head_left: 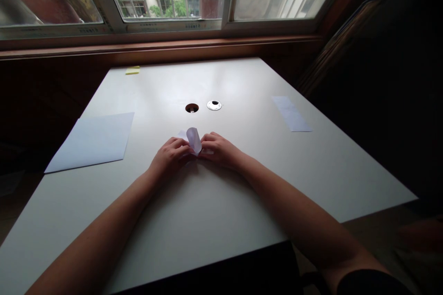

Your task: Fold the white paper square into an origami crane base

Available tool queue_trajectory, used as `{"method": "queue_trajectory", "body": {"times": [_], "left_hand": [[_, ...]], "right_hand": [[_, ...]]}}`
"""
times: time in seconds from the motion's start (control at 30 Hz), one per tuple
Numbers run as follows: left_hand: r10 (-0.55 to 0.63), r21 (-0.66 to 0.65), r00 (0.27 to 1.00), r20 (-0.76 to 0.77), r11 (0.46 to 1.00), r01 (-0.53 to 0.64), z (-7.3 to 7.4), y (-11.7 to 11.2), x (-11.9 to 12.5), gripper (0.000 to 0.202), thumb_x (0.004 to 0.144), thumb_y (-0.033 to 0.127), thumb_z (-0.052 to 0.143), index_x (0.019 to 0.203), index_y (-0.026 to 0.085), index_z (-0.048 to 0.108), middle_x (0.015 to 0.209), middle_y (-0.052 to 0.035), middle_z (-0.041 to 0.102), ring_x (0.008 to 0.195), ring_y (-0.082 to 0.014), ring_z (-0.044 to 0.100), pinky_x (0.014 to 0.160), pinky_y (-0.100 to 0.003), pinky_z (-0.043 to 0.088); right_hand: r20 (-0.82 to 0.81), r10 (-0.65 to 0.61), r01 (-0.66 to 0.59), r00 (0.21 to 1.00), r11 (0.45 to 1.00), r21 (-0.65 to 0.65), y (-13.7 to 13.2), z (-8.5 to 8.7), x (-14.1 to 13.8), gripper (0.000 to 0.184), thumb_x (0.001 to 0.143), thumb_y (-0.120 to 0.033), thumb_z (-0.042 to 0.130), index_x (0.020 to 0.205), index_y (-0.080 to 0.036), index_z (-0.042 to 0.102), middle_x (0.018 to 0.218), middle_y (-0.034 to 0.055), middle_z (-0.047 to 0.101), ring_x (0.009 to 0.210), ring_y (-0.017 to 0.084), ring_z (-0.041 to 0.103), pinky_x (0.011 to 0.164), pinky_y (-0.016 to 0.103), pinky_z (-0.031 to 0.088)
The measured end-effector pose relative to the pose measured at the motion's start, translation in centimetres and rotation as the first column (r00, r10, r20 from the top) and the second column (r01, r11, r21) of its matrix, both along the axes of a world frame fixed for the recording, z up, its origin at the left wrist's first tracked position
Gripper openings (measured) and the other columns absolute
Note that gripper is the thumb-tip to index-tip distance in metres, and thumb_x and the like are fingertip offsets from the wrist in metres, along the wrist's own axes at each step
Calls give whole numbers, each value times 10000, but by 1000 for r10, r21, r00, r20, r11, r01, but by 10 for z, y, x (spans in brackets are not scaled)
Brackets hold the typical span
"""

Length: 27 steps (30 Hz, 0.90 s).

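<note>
A small sheet of white paper (194, 139) is between my hands near the middle of the table, with one part curling upward. My left hand (174, 153) grips its left side, fingers bent and pressed together. On the other side, my right hand (218, 148) pinches the paper close to the tabletop. The fingertips of both hands nearly meet at the paper's lower edge. My fingers cover much of the sheet, so its full shape and any folds there are hidden.
The white table (242, 203) stands below a window. A large white sheet (97, 140) lies at the left, a paper strip (291, 114) at the right. Beyond my hands are a round hole (192, 108) and a metal ring (214, 105). Yellow sticky notes (132, 70) lie at the far left.
</note>
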State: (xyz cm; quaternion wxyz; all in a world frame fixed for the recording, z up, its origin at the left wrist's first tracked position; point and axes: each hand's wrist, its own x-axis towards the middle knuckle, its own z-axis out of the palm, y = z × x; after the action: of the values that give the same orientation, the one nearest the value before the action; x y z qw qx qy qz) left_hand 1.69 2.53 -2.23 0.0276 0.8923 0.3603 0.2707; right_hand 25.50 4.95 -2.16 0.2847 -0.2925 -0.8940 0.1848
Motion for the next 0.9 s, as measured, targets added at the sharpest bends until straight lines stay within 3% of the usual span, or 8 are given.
{"method": "queue_trajectory", "body": {"times": [0.3, 0.5, 0.6, 0.7, 0.8, 0.9], "left_hand": [[132, -67, 991, -11, 989, -133, 4, -1, 5, 170, 926, 331, 623, 1061, 228, 632, 1076, -65, 609, 924, -206, 594, 783, -329, 511], [173, -96, 985, 0, 980, -172, 2, -1, 5, 226, 937, 378, 598, 1107, 230, 572, 1120, -62, 568, 919, -197, 614, 736, -310, 517], [171, -95, 985, -32, 980, -173, 2, 0, 4, 261, 937, 377, 602, 1162, 247, 575, 1143, -64, 575, 964, -211, 616, 761, -320, 523], [156, -64, 985, -78, 985, -161, 0, 0, 3, 340, 926, 382, 621, 1241, 267, 568, 1170, -76, 578, 1032, -242, 603, 809, -355, 528], [134, -35, 987, -87, 990, -137, -1, 1, 3, 363, 921, 388, 629, 1258, 263, 575, 1161, -85, 588, 1030, -249, 601, 834, -381, 531], [93, -35, 993, -72, 995, -95, -2, 2, 2, 333, 943, 379, 601, 1250, 250, 590, 1146, -87, 606, 1003, -230, 611, 867, -391, 524]], "right_hand": [[-2, -5, 5, 1000, 995, -95, -7, 10, -3, 101, 867, -268, 685, 953, -215, 686, 970, 57, 630, 914, 190, 563, 841, 317, 477], [-19, -82, 78, 996, 985, -155, -7, 12, -6, 194, 843, -344, 688, 877, -190, 575, 878, 36, 608, 799, 165, 573, 747, 302, 481], [-110, -108, 77, 988, 964, -256, -6, 7, -5, 364, 825, -407, 717, 1049, -216, 502, 898, 10, 614, 757, 149, 603, 680, 285, 507], [-224, -63, -14, 973, 945, -325, -5, 4, -1, 608, 801, -439, 756, 1250, -269, 385, 1032, 14, 602, 733, 125, 639, 624, 263, 548], [-224, -14, -49, 975, 960, -276, -3, 8, 6, 741, 796, -396, 783, 1377, -328, 329, 1169, 40, 563, 765, 122, 667, 654, 278, 589], [-126, -11, 2, 992, 998, -71, -3, 22, 17, 624, 889, -271, 690, 1414, -354, 365, 1248, 65, 538, 809, 129, 679, 725, 315, 599]]}}
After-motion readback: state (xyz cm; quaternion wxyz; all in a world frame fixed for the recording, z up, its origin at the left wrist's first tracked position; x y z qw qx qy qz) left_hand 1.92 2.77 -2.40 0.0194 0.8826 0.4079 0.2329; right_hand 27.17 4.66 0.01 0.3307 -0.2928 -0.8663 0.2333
